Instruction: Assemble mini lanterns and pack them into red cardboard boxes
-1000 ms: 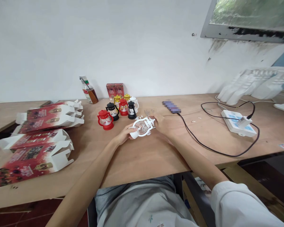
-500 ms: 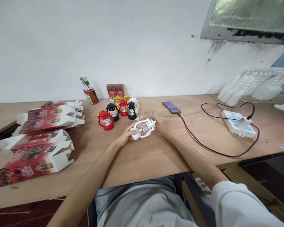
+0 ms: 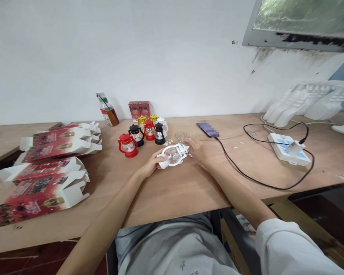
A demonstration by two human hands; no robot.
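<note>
My left hand (image 3: 154, 163) is closed on the base of a small white lantern (image 3: 174, 155) with a clear round window. The lantern is tilted over on its side just above or on the table, top pointing right; I cannot tell which. Beside its top is my right hand (image 3: 196, 149), fingers bent down and close together near small loose metal pieces (image 3: 190, 155). Whatever its fingertips hold is too small to make out. Behind the lantern lie thin silvery pieces (image 3: 181, 136) and small white bits (image 3: 168, 143).
Red lanterns (image 3: 128, 146), black lanterns (image 3: 159, 134) and gold ones (image 3: 141, 122) stand left of centre. Open red cartons (image 3: 43, 187) lie at left. A bottle (image 3: 110, 114) and small red boxes (image 3: 139, 109) stand by the wall. A phone (image 3: 208, 129) is cabled to a power strip (image 3: 288, 149).
My right hand has shifted slightly right, away from the lantern's top, and more small metal pieces show beside it. My left hand keeps its hold on the white lantern, almost unmoved.
</note>
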